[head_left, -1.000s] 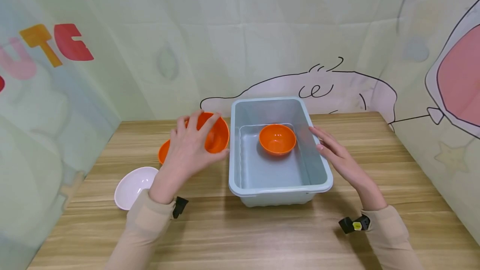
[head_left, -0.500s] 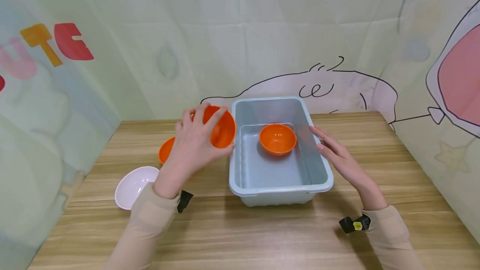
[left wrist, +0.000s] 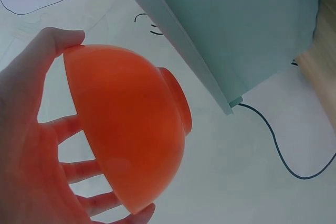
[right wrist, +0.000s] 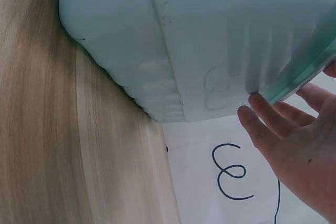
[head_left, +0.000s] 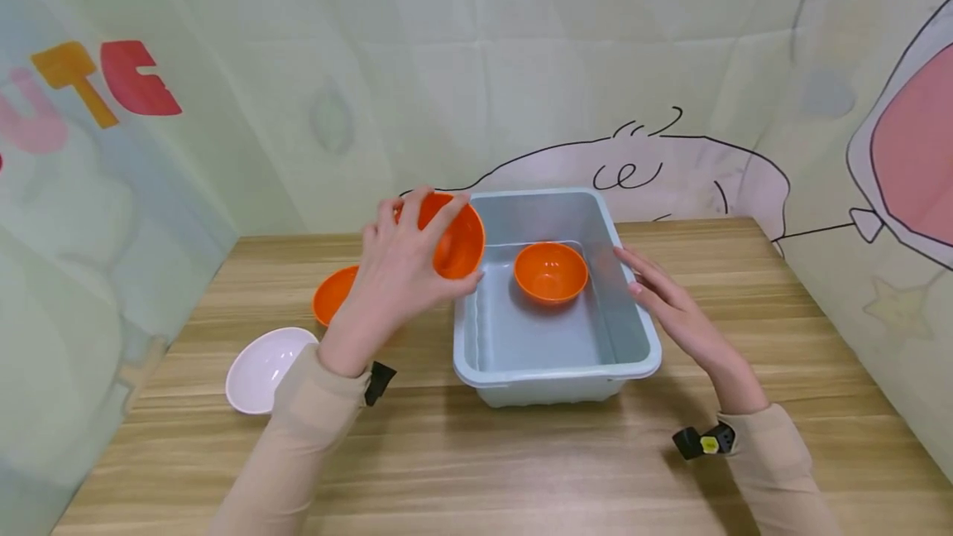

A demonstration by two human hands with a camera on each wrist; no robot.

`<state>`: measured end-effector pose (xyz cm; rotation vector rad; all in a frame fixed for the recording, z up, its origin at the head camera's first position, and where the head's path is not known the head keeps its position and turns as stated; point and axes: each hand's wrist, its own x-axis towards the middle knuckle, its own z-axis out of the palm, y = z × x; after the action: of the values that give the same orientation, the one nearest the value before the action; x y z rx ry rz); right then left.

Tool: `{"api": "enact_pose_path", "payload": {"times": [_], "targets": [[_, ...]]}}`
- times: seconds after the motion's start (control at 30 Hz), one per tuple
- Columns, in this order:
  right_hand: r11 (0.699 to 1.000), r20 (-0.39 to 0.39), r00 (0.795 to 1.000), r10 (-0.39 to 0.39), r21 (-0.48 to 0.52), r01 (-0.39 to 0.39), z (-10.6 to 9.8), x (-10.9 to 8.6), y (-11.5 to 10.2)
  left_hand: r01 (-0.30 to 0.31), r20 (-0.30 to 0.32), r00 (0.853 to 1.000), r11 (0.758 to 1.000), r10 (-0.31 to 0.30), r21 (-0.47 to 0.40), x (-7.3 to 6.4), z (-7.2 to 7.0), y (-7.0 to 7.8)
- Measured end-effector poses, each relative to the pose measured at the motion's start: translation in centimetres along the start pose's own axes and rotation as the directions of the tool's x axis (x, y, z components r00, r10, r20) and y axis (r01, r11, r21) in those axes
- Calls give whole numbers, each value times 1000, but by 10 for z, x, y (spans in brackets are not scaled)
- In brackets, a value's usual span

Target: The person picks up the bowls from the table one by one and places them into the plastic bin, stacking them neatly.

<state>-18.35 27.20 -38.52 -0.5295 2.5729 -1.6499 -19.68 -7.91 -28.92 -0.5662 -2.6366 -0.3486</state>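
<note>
Some of the held bowl [head_left: 463,240] is hidden behind your left hand [head_left: 405,263], near the centre of the head view. You grip it by its edge, thumb on one side and fingers spread along the other. It is orange and tilted, and its inside shows between your fingers and thumb. It covers the upper left corner of the tub [head_left: 539,346]. The left wrist view gives you only its outside and foot, with a gap between it and the tub, which runs off the top edge. Your hand is cut off there at lower left.

At lower left of the head view, the white bowl [head_left: 260,370] passes behind your left sleeve [head_left: 290,445]; above it, your hand covers the right part of the side bowl [head_left: 333,294], also orange.

The pale blue tub stands on the table [head_left: 558,470], mid-frame. In it sits the inner bowl [head_left: 551,273], orange and upright, nearer the right wall. Your right hand [head_left: 673,304] clasps nothing: its extended fingers touch the tub's right rim. The right wrist view cuts that hand off at the right edge, where its thumb is hard to make out.
</note>
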Motion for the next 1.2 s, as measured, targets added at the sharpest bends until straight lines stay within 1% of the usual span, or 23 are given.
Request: {"api": "enact_pose_path", "payload": {"times": [0.3, 0.5, 0.83, 1.2], "targets": [[1000, -5, 1000, 9, 12, -9, 1, 1, 1, -25, -3, 1000, 1000, 25, 10, 13, -3, 7], [1000, 1, 1000, -6, 5, 6, 0, 1, -1, -28, 17, 999, 1000, 28, -1, 20, -7, 14], [1000, -1, 1000, 14, -1, -14, -1, 1, 1, -36, 34, 999, 999, 36, -21, 29, -6, 23], [1000, -1, 1000, 0, 2, 0, 0, 1, 1, -32, 38, 999, 999, 33, -44, 37, -4, 32]]}}
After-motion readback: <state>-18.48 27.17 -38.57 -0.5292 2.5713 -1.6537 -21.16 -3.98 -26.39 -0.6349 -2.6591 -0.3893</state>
